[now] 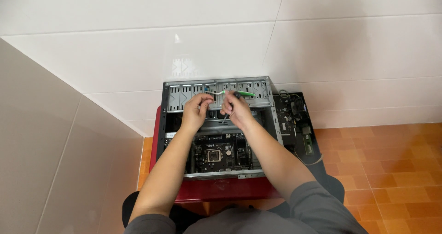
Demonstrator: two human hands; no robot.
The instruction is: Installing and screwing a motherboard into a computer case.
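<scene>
The open case (pixel 216 123) lies on a red stool (pixel 221 190). A motherboard (pixel 216 153) sits inside it. Above the case's far end, the left hand (pixel 195 110) pinches something too small to identify; the right hand (pixel 235 109) grips a green-handled screwdriver (pixel 230 93).

Setting is looking like an informal home repair corner rather than a fitted workshop: white glazed wall tiles (pixel 322 45) are meeting an orange tiled floor (pixel 396 160), with no bench in view. An open computer case (pixel 171 123) is lying on a low red stool (pixel 221 190) against the far wall, and loose circuit boards (pixel 294 119) are sitting to its right.
</scene>
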